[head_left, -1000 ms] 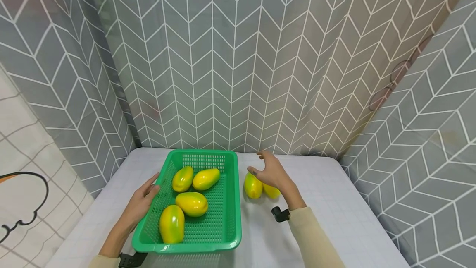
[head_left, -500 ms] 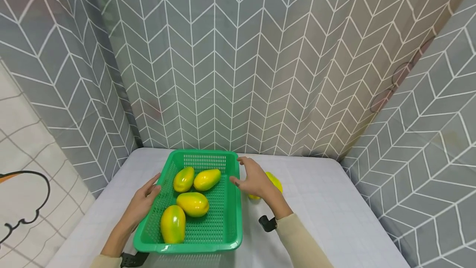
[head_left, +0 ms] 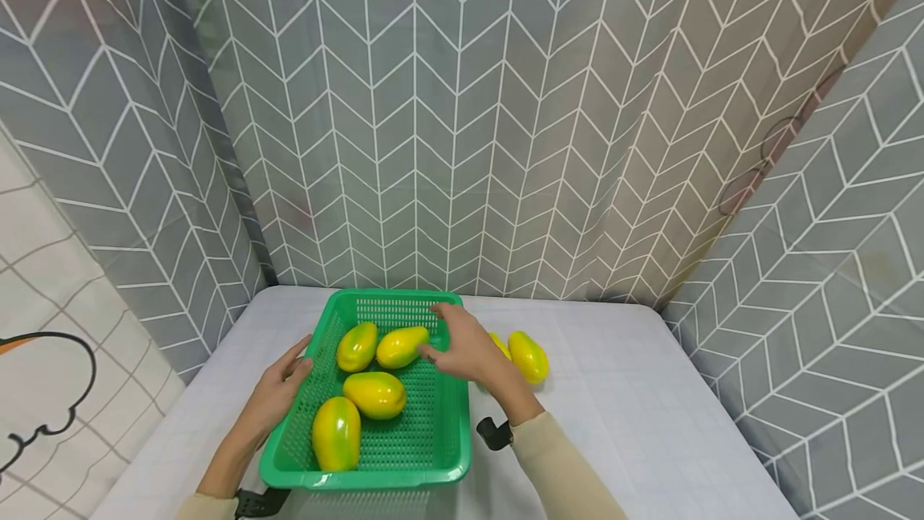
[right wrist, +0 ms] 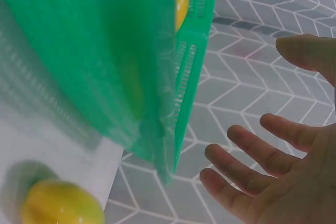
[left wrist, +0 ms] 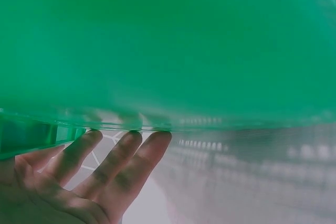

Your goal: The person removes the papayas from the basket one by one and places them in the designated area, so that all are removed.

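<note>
A green perforated plastic basket stands on the table, with several glossy yellow-green mangoes inside. My left hand is at its left rim; in the left wrist view, its straight fingertips touch the basket's side. My right hand hovers over the basket's right rim near the back corner. Its fingers and thumb are spread and hold nothing, as the right wrist view also shows. Nearest to it inside is one mango. Right of the basket lie two more mangoes, one in plain sight, the other mostly hidden behind my right hand.
A white cloth covers the table, whose back edge meets a grey curtain with white zigzag lines. More of this patterned cloth hangs at both sides. Dark wrist devices sit on both wrists.
My right hand has moved left from above the two loose mangoes to over the basket's right rim, uncovering one of them. The left hand and the basket stay in place.
</note>
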`<state>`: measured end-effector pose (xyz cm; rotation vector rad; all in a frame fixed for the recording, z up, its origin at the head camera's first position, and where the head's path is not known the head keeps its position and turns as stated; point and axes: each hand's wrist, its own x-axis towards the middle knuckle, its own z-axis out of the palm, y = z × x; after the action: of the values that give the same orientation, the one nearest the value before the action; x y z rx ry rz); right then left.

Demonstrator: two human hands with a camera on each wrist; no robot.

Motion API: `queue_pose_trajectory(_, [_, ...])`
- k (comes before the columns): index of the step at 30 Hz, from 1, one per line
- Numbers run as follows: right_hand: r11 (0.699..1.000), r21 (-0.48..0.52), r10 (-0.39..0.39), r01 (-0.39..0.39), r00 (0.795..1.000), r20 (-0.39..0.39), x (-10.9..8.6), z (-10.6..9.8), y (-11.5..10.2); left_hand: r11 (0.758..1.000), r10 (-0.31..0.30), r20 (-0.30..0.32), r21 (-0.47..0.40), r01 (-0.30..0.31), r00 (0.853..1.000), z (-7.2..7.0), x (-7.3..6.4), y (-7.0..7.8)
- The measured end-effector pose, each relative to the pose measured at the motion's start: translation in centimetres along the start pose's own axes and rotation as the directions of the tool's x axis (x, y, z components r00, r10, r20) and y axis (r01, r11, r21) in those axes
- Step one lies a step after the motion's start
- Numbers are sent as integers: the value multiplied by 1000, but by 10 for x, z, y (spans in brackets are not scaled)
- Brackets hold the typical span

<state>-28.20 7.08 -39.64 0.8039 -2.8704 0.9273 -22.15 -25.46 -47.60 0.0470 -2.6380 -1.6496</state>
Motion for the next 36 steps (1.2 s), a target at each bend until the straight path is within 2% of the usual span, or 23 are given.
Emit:
queue_pose_trajectory(13, [999,-49,-1,3,1000,30,7,10,-23,1000,-9,-2,22,9,1000,1,1,0])
queue_pose_trajectory(26, [999,-34,-13,16,996,87,15,27,-37,999,0,-6,35,1,1000,1,1,-2])
queue_pose_trajectory(36, [995,-63,-73,82,988,133,19,43,-41,999,-11,-7,32,11,1000,1,0,-2])
